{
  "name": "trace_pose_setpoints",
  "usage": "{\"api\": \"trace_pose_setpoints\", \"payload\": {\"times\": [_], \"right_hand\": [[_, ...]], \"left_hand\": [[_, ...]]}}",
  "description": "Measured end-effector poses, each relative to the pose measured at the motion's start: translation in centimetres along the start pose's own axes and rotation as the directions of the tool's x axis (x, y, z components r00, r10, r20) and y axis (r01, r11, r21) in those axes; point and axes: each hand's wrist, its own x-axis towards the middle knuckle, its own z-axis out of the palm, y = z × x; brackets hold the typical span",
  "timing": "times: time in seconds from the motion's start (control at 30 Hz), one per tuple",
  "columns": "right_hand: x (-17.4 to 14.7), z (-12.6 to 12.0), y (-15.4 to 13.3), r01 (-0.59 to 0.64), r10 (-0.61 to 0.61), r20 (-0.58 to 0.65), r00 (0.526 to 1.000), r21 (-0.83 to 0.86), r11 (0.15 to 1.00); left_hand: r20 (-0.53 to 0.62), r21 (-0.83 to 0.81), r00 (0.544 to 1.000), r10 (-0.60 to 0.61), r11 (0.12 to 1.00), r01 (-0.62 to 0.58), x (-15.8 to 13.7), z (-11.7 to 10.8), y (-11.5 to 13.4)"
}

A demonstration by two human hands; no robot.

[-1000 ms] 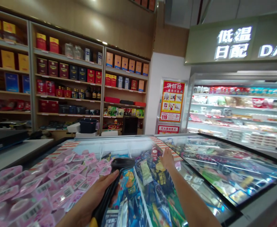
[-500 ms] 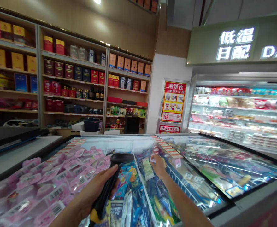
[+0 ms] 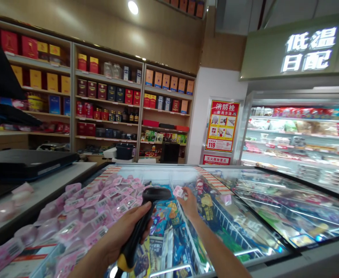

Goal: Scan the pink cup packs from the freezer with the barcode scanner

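My left hand (image 3: 133, 227) is wrapped around the handle of a black and yellow barcode scanner (image 3: 139, 224), its head tilted up over the freezer. To its right, my right hand (image 3: 189, 202) pinches a small pink plastic cup pack (image 3: 178, 191) with a printed label facing the scanner's side. The pack is held just off the scanner head, not touching it. Left of my left hand lies a large heap of similar pink cup packs (image 3: 100, 202) on the freezer. Beneath both hands are colourful frozen-food bags (image 3: 169, 243) in the chest freezer.
The chest freezer (image 3: 314, 253) has glass lids and white wire dividers (image 3: 188, 231). On the left counter (image 3: 82, 170) sit a dark flat device (image 3: 36, 160) and more pink packs. Shelves of boxed bottles (image 3: 108, 92) and a lit refrigerated case (image 3: 299, 135) stand behind.
My view has turned left, bringing more of the left counter and a dark shape into sight. My right hand has moved left, closer to the scanner, and its pink pack now shows clearly.
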Motion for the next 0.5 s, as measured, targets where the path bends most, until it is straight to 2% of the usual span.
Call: {"api": "trace_pose_setpoints", "payload": {"times": [0.23,0.37,0.5], "right_hand": [[-0.4,3.5,-0.3,-0.068,0.066,0.027,0.997,0.088,0.994],[-0.6,4.6,-0.2,-0.103,0.100,0.050,0.994,0.049,0.993],[-1.0,5.4,-0.6,-0.091,0.094,0.127,0.987,-0.027,0.995]], "left_hand": [[0.023,-0.030,1.000,0.004,1.000,-0.003,-0.3,-0.8,0.1],[-0.026,-0.051,0.999,0.027,0.998,-0.029,-0.4,-1.1,0.1],[-0.057,-0.035,0.997,0.042,0.998,-0.044,-0.4,-1.3,0.1]]}}
